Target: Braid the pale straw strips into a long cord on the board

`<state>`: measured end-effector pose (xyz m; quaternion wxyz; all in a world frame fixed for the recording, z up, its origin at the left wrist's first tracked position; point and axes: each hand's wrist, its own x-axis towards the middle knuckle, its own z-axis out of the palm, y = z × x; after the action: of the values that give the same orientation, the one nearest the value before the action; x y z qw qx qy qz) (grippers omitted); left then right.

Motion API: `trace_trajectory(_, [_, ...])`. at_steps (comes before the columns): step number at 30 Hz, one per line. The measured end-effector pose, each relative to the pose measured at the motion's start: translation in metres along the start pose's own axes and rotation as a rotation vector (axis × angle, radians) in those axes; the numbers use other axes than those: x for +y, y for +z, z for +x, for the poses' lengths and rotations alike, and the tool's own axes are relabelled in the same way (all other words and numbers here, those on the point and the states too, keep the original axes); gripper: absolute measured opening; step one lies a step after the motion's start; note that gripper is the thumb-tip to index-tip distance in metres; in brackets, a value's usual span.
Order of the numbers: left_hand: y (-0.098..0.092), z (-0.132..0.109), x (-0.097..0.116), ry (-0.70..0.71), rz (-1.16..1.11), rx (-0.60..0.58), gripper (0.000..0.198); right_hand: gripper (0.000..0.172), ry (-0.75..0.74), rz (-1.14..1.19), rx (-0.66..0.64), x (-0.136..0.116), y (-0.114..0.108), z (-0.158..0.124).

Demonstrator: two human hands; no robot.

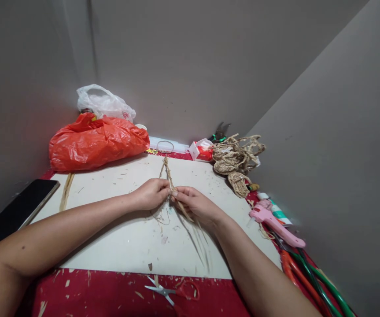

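Note:
Both hands meet over the middle of a white board [123,246]. My left hand [152,194] is closed, pinching a braided straw cord [167,171] whose finished end points away from me. My right hand [193,203] is also closed on the same cord, just to the right of the left hand's fingertips, and loose straw strands [198,240] trail from under it toward me. The fingertips of the two hands touch at the cord.
A red plastic bag [95,141] and a white bag [105,103] lie at the back left, a dark phone [18,211] at the left. Woven straw pieces [236,163], a pink glue gun [274,222] and cutters [308,273] line the right side. Small scissors [168,291] lie near me.

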<state>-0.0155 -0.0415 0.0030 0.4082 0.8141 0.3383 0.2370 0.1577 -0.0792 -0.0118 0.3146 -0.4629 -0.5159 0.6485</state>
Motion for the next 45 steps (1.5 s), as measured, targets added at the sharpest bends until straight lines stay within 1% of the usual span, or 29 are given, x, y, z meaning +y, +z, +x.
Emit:
trace_trajectory(2, [0.002,0.001,-0.003,-0.043,-0.089,-0.010,0.020,0.028,-0.048,-0.126,0.042,0.001,0.002,0.001])
trace_trajectory(5, [0.004,0.001,-0.006,-0.142,-0.236,-0.038,0.021,0.028,-0.200,-0.354,0.118,0.005,0.006,0.005])
trace_trajectory(7, [0.004,0.002,-0.005,-0.216,-0.331,-0.064,0.022,0.026,-0.267,-0.499,0.179,0.006,0.007,0.006])
trace_trajectory(9, [0.005,0.002,-0.004,-0.281,-0.394,-0.072,0.021,0.024,-0.281,-0.617,0.227,0.006,0.008,0.005])
trace_trajectory(11, [0.006,0.003,-0.004,-0.326,-0.413,-0.058,0.019,0.023,-0.276,-0.705,0.229,0.002,0.008,0.002])
trace_trajectory(13, [0.008,0.003,-0.005,-0.347,-0.408,-0.037,0.016,0.023,-0.250,-0.777,0.207,-0.004,0.006,-0.003])
trace_trajectory(15, [0.010,0.004,-0.006,-0.347,-0.409,-0.020,0.013,0.024,-0.217,-0.846,0.222,-0.011,0.005,-0.009])
trace_trajectory(18, [0.011,0.004,-0.008,-0.360,-0.432,-0.005,0.013,0.026,-0.183,-0.882,0.283,-0.016,0.009,-0.014])
trace_trajectory(22, [0.011,0.002,-0.006,-0.402,-0.492,-0.006,0.014,0.026,-0.189,-0.745,0.285,-0.010,0.026,-0.014])
trace_trajectory(25, [0.010,0.001,-0.004,-0.418,-0.579,-0.027,0.017,0.026,-0.218,-0.689,0.329,-0.003,0.039,-0.013])
trace_trajectory(27, [0.009,0.000,-0.004,-0.432,-0.647,-0.041,0.021,0.026,-0.208,-0.743,0.387,0.000,0.044,-0.012])
trace_trajectory(30, [0.010,-0.001,-0.004,-0.445,-0.718,-0.049,0.022,0.022,-0.184,-0.883,0.456,0.003,0.050,-0.011])
trace_trajectory(32, [0.010,-0.001,-0.004,-0.454,-0.733,-0.053,0.022,0.021,-0.184,-0.934,0.465,0.002,0.054,-0.013])
trace_trajectory(33, [0.010,-0.001,-0.005,-0.458,-0.734,-0.055,0.022,0.021,-0.185,-0.940,0.445,0.001,0.056,-0.015])
trace_trajectory(36, [0.009,0.000,-0.005,-0.457,-0.718,-0.041,0.020,0.029,-0.204,-0.857,0.282,-0.010,0.056,-0.024])
trace_trajectory(37, [0.009,0.000,-0.005,-0.453,-0.718,-0.028,0.020,0.034,-0.216,-0.790,0.261,-0.015,0.053,-0.026])
trace_trajectory(38, [0.008,0.001,-0.004,-0.451,-0.722,-0.017,0.021,0.038,-0.236,-0.714,0.286,-0.020,0.049,-0.028])
trace_trajectory(39, [0.007,0.001,-0.004,-0.455,-0.726,-0.008,0.021,0.040,-0.261,-0.635,0.370,-0.024,0.044,-0.029])
trace_trajectory(41, [0.006,0.001,-0.004,-0.469,-0.723,-0.005,0.021,0.036,-0.318,-0.502,0.589,-0.027,0.033,-0.026])
trace_trajectory(42, [0.006,0.001,-0.004,-0.466,-0.727,-0.017,0.021,0.032,-0.307,-0.429,0.619,-0.026,0.028,-0.023])
trace_trajectory(43, [0.006,0.001,-0.005,-0.448,-0.739,-0.035,0.020,0.030,-0.252,-0.328,0.577,-0.024,0.025,-0.019])
trace_trajectory(45, [0.007,0.001,-0.005,-0.393,-0.755,-0.049,0.017,0.031,-0.067,-0.093,0.374,-0.016,0.023,-0.010])
